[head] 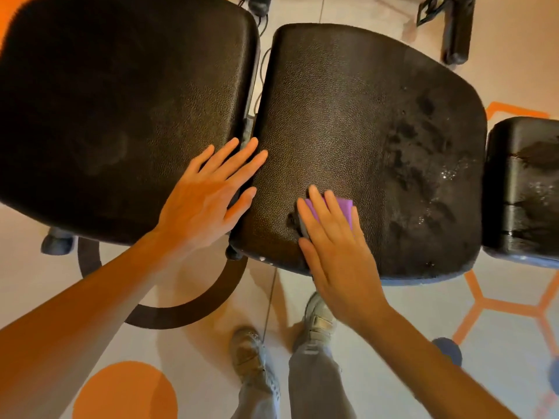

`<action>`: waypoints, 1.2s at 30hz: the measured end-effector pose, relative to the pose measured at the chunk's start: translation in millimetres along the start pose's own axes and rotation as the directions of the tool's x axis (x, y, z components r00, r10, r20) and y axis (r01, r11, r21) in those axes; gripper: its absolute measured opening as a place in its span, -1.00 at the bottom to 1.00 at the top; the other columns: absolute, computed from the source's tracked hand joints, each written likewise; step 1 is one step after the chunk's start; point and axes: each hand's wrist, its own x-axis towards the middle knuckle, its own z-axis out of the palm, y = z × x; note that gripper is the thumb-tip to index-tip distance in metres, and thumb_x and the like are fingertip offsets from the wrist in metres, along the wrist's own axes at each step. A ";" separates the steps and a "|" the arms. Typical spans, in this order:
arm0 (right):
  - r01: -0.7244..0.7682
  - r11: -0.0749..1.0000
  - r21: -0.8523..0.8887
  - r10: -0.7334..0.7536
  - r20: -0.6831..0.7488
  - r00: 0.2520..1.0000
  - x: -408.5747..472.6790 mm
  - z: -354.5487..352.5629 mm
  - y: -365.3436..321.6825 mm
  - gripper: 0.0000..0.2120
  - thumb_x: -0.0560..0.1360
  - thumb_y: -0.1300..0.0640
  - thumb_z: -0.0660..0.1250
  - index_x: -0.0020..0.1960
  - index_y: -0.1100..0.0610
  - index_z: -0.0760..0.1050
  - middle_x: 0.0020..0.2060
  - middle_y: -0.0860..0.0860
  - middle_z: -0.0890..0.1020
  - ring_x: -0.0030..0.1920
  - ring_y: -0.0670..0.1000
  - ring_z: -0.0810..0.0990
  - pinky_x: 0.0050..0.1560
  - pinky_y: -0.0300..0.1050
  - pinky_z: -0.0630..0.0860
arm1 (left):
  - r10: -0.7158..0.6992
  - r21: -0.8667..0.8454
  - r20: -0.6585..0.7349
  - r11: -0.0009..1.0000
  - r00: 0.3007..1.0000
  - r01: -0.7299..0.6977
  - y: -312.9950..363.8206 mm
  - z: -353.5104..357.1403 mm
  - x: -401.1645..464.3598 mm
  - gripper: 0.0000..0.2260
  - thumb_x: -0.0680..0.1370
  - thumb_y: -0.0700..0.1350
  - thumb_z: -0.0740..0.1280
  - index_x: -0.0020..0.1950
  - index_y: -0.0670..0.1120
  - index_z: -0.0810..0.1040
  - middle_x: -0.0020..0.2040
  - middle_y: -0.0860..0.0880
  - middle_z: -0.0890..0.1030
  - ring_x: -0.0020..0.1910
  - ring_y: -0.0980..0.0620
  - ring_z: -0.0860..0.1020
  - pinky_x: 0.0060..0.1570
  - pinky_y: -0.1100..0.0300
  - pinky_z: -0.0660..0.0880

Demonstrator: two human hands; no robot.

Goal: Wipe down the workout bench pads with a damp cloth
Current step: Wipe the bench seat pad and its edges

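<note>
Three black textured bench pads lie side by side: a large left pad, a middle pad and a small right pad. My left hand rests flat with fingers spread across the gap between the left and middle pads. My right hand presses a folded purple cloth flat onto the near part of the middle pad; most of the cloth is hidden under my fingers. Wet streaks and small foam spots show on the right half of the middle pad and on the small pad.
The bench's black curved base bar and a frame foot sit on the pale floor with orange shapes. Another black frame leg stands at the top right. My two shoes are just below the middle pad.
</note>
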 end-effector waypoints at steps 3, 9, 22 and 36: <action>-0.059 0.998 -0.011 0.057 -0.106 0.993 76.4 -8.5 20.6 -0.51 0.65 -0.01 -0.06 0.54 0.11 0.11 0.54 0.07 0.11 0.55 0.09 0.00 0.52 0.15 -0.02 | 0.012 -0.005 -0.022 1.000 1.000 -0.012 -1.1 1.3 -1.5 -0.52 0.68 0.10 0.00 0.59 0.04 0.13 0.60 0.02 0.15 0.59 0.00 0.11 0.52 -0.07 0.14; -0.045 0.999 0.003 0.045 0.002 0.999 -18.1 -3.5 11.5 -0.50 0.65 0.00 -0.11 0.56 0.10 -0.02 0.56 0.03 -0.02 0.56 0.04 -0.13 0.52 0.14 0.01 | 0.027 -0.002 -0.031 1.000 0.999 -0.027 -2.4 0.0 -2.0 -0.53 0.68 0.08 0.01 0.59 0.02 0.14 0.60 0.01 0.15 0.59 0.00 0.11 0.52 -0.09 0.13; -0.048 0.996 0.079 0.049 -0.015 0.999 -36.7 -6.5 69.4 -0.50 0.65 -0.01 -0.09 0.55 0.10 0.02 0.55 0.04 0.03 0.56 0.04 -0.07 0.51 0.19 0.02 | -0.064 -0.169 -0.051 0.984 0.997 0.054 29.9 -4.8 18.5 -0.53 0.67 0.08 0.03 0.57 -0.01 0.21 0.61 -0.01 0.13 0.60 0.03 0.06 0.56 0.02 -0.02; -0.156 0.983 0.092 0.164 -0.085 0.983 12.5 -13.5 115.9 -0.49 0.65 -0.04 -0.09 0.55 0.10 0.04 0.55 0.06 0.05 0.55 0.06 -0.05 0.49 0.23 0.05 | -0.207 -0.143 -0.128 0.972 0.970 0.189 119.9 25.5 78.3 -0.51 0.66 0.06 0.04 0.59 -0.02 0.15 0.62 -0.07 0.07 0.60 -0.08 0.01 0.56 -0.02 -0.03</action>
